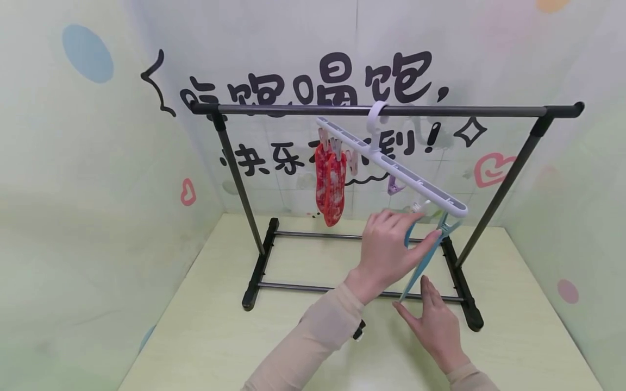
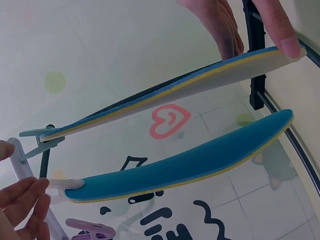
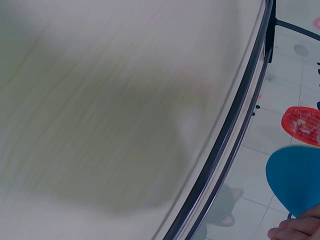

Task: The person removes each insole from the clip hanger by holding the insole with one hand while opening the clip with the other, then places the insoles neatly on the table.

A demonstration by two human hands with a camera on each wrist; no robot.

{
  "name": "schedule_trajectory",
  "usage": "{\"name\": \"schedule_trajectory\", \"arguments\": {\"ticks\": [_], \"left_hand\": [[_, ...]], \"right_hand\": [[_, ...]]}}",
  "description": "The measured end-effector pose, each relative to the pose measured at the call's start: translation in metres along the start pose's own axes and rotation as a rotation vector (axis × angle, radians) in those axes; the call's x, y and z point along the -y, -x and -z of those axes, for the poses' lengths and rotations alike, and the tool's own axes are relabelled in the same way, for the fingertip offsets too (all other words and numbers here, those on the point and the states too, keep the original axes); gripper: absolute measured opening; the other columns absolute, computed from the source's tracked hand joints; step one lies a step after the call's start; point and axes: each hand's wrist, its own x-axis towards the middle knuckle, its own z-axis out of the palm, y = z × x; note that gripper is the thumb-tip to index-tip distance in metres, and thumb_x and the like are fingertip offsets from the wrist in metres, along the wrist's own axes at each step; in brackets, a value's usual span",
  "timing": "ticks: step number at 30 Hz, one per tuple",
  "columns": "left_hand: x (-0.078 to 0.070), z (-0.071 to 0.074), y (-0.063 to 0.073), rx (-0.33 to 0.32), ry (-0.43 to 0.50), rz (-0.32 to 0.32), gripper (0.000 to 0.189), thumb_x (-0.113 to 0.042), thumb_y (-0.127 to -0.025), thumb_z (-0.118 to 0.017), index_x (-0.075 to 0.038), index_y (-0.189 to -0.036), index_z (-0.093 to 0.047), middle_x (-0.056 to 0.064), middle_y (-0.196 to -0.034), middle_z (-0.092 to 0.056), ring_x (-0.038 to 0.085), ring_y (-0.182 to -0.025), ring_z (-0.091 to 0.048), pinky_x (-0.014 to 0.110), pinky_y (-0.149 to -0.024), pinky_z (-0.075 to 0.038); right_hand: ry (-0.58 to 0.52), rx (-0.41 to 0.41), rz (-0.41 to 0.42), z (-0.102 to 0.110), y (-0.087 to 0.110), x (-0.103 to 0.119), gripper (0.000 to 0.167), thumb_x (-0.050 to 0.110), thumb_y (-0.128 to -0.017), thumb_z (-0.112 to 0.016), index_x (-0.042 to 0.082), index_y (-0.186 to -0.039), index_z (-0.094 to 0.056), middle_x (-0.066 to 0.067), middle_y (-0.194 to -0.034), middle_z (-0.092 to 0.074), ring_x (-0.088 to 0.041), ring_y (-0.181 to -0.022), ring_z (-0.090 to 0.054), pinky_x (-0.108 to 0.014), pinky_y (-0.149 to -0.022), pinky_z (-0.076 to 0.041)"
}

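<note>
Red insoles (image 1: 335, 190) hang done left of our spread left hand (image 1: 388, 247); our right hand (image 1: 437, 328) pinches an apparently clipped, unreleased blue insole (image 1: 425, 263).

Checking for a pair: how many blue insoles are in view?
2. One blue insole is in the teal clip, tip touching the right hand; another blue insole is in the white clip, at the left hand. No more show.
</note>
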Motion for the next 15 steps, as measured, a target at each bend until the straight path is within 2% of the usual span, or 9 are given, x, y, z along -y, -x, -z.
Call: {"name": "schedule_trajectory", "arguments": {"ticks": [7, 15], "left_hand": [[-0.003, -0.006, -0.007, -0.010, -0.032, -0.006, 0.046, -0.052, -0.079, -0.078, -0.019, -0.109, -0.075, -0.006, -0.104, -0.076, 0.010, -0.091, -0.068, 0.026, -0.083, -0.048], [-0.009, -0.012, -0.014, -0.007, -0.064, -0.003, 0.049, -0.059, -0.076, -0.077, -0.020, -0.105, -0.076, -0.008, -0.096, -0.077, 0.009, -0.087, -0.067, 0.025, -0.077, -0.047]], "right_hand": [[-0.006, 0.005, -0.013, -0.001, -0.001, -0.002, 0.089, 0.048, -0.074, -0.080, -0.014, -0.132, -0.052, -0.030, -0.131, -0.058, -0.046, -0.113, -0.062, -0.048, -0.055, -0.054], [-0.011, 0.021, -0.034, 0.001, -0.002, -0.001, 0.089, 0.047, -0.075, -0.080, -0.015, -0.133, -0.052, -0.030, -0.132, -0.058, -0.046, -0.114, -0.061, -0.047, -0.054, -0.054]]}}
